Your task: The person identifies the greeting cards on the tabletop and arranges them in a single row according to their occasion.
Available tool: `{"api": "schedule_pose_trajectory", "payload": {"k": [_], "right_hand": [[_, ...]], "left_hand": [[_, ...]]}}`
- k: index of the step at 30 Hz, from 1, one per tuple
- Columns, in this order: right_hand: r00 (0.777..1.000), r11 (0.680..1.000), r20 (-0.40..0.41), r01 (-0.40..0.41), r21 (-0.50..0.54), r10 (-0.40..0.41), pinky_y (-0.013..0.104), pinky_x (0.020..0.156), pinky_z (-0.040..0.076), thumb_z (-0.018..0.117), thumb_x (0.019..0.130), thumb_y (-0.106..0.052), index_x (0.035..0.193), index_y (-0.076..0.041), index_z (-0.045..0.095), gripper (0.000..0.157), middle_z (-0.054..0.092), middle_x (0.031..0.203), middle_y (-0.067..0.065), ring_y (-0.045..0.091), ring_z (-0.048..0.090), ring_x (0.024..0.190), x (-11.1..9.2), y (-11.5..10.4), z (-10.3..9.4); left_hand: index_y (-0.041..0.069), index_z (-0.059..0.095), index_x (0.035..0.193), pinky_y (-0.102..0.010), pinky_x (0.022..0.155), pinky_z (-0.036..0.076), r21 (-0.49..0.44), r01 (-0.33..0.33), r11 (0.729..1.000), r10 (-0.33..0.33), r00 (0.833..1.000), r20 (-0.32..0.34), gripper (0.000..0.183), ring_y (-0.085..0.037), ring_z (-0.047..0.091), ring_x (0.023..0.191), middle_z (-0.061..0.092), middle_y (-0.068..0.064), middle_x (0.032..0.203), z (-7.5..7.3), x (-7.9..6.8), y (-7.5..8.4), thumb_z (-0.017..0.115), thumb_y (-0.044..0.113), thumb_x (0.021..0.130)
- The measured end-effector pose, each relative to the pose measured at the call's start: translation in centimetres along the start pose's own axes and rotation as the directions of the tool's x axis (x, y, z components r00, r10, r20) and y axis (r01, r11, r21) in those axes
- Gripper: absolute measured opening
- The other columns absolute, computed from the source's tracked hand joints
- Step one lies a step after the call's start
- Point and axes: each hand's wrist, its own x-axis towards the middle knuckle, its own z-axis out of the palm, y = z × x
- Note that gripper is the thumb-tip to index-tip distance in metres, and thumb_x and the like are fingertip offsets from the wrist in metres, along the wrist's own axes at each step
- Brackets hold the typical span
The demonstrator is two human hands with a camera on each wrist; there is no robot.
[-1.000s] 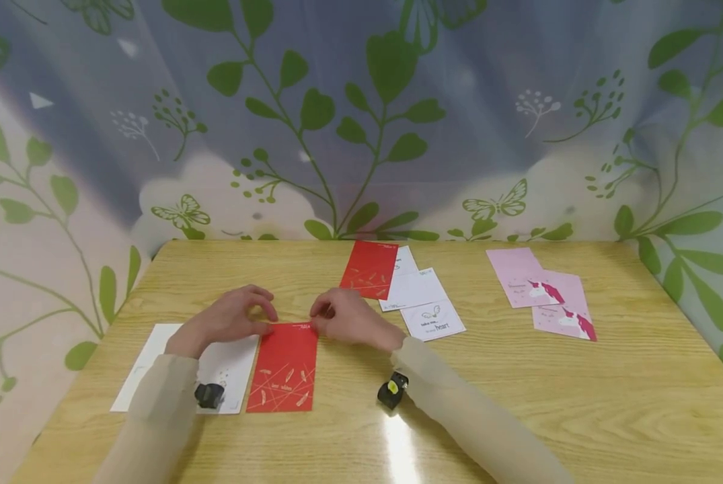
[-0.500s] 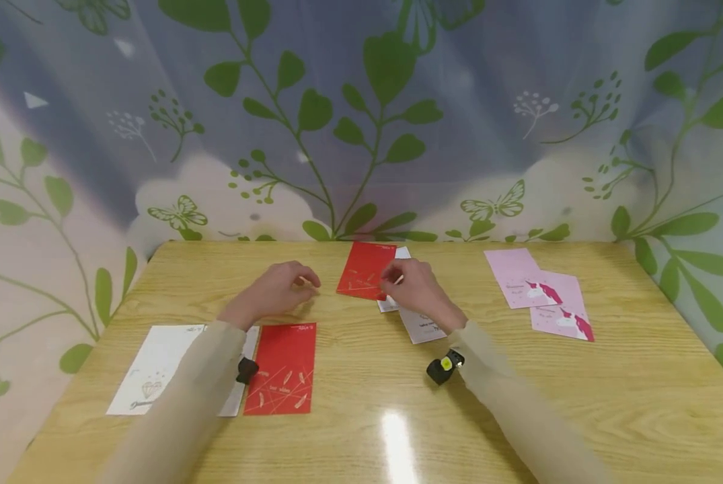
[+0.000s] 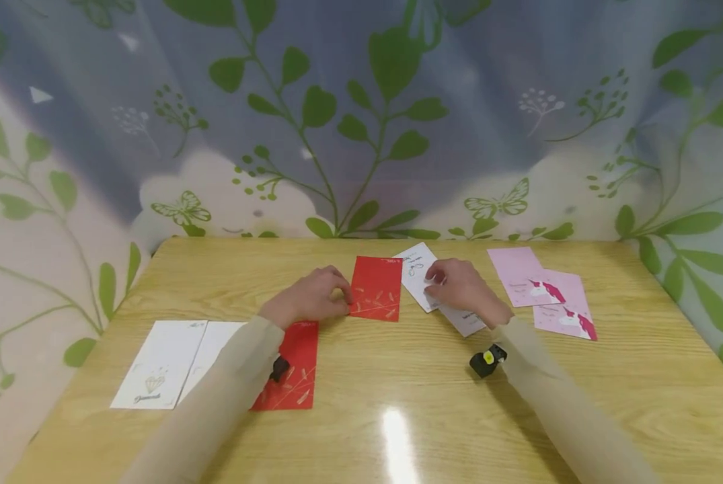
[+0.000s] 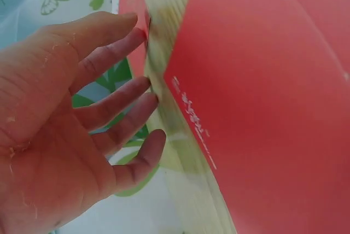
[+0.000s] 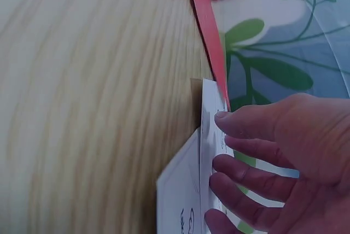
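Note:
My left hand (image 3: pixel 314 296) pinches the left edge of a red card (image 3: pixel 376 288) with gold feather marks. In the left wrist view, the thumb and index finger of the left hand (image 4: pixel 71 97) meet at that card's edge. My right hand (image 3: pixel 461 288) holds a white card (image 3: pixel 415 272) with black lettering, near the back of the table. The right wrist view shows the right hand (image 5: pixel 284 163) with thumb and fingertips at this card's edge. A second white card (image 3: pixel 465 324) lies partly hidden under the right hand.
Below the left forearm lies another red card (image 3: pixel 300 370), partly covered. Two white cards stand to its left, one with a diamond print (image 3: pixel 155 366). On the right, two pink unicorn cards (image 3: pixel 518 269) overlap. A patterned curtain (image 3: pixel 361 168) borders the wooden table (image 3: pixel 397 390).
Both hands have left the front red card. The left hand has drawn the back red card nearer and off the white cards. The right hand has moved the white cards to the right.

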Motion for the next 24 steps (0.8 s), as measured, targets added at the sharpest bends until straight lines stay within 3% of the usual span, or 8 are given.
{"api": "schedule_pose_trajectory", "payload": {"k": [4,9,12,19,24], "right_hand": [[0.999,1.000,-0.037,-0.011,-0.026,0.010,0.043,0.083,0.052,0.069,0.094,-0.018,0.112,-0.002,0.069,0.024,0.070,0.109,0.018,0.030,0.064,0.096,-0.1,0.2,-0.3],[0.994,0.998,-0.086,0.060,-0.015,-0.061,0.046,0.083,0.054,0.071,0.093,-0.020,0.110,-0.004,0.070,0.024,0.071,0.105,0.017,0.030,0.067,0.095,0.8,-0.9,0.1],[0.993,0.995,-0.072,0.095,0.003,-0.094,0.046,0.084,0.054,0.072,0.092,-0.022,0.115,-0.004,0.069,0.029,0.071,0.107,0.017,0.031,0.067,0.096,2.0,-1.6,0.7],[0.998,0.998,0.012,0.067,-0.003,-0.067,0.050,0.093,0.053,0.074,0.092,-0.028,0.138,-0.003,0.060,0.055,0.066,0.124,0.022,0.036,0.063,0.112,4.0,-2.5,1.5],[0.997,0.996,0.032,0.073,-0.052,-0.072,0.049,0.095,0.053,0.076,0.091,-0.029,0.137,-0.004,0.062,0.054,0.063,0.123,0.023,0.037,0.059,0.115,4.7,-2.5,1.4]], "left_hand": [[0.013,0.073,0.103,-0.046,0.103,0.050,0.000,-0.009,1.000,0.009,1.000,-0.025,0.013,-0.028,0.058,0.118,0.064,-0.009,0.120,-0.4,0.9,0.1,0.073,0.022,0.094],[0.003,0.059,0.137,-0.047,0.107,0.048,-0.007,0.030,1.000,-0.030,0.997,-0.065,0.054,-0.034,0.057,0.121,0.055,-0.019,0.134,-1.1,2.7,-0.8,0.077,0.024,0.090],[0.002,0.046,0.150,-0.048,0.112,0.044,0.002,0.058,0.998,-0.058,0.998,-0.036,0.074,-0.035,0.050,0.129,0.049,-0.023,0.142,-1.4,3.5,-1.4,0.078,0.026,0.088],[0.009,0.048,0.150,-0.054,0.116,0.040,-0.029,0.116,0.993,-0.115,0.992,0.051,0.074,-0.037,0.039,0.141,0.037,-0.024,0.150,-1.6,4.2,-1.5,0.079,0.032,0.087],[0.009,0.046,0.145,-0.051,0.112,0.043,-0.066,0.136,0.989,-0.134,0.990,0.038,0.073,-0.035,0.047,0.129,0.038,-0.023,0.144,-1.5,4.4,-1.2,0.083,0.030,0.086]]}}
